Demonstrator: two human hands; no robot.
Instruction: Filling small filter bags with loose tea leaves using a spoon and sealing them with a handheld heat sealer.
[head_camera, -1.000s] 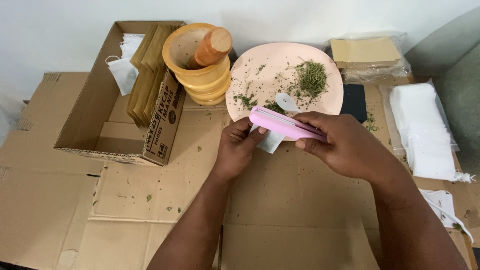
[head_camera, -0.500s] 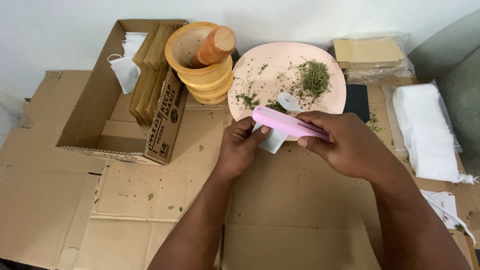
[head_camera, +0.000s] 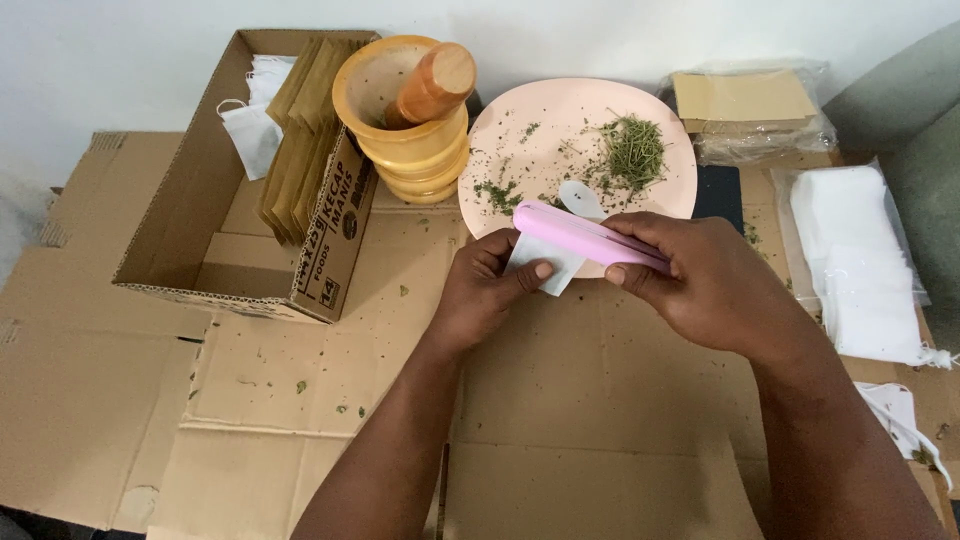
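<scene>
The pink sealer (head_camera: 585, 235) lies long-axis left to right, its right end hidden in the clamped right hand (head_camera: 700, 285); the left hand (head_camera: 485, 295) pinches a white pouch (head_camera: 540, 262), seemingly caught under the sealer.

An open brown cardboard box (head_camera: 215, 215) stands at the left, its near flap bearing dark printed lettering and a round dark mark; flat brown paper packets (head_camera: 300, 130) stand upright inside it. A clear plastic bag of tan packets (head_camera: 750, 105) lies at the upper right. A second clear bag of white pouches (head_camera: 855, 260) lies along the right edge. The left hand (head_camera: 490, 290) pinches a small white sachet (head_camera: 540, 262).
</scene>
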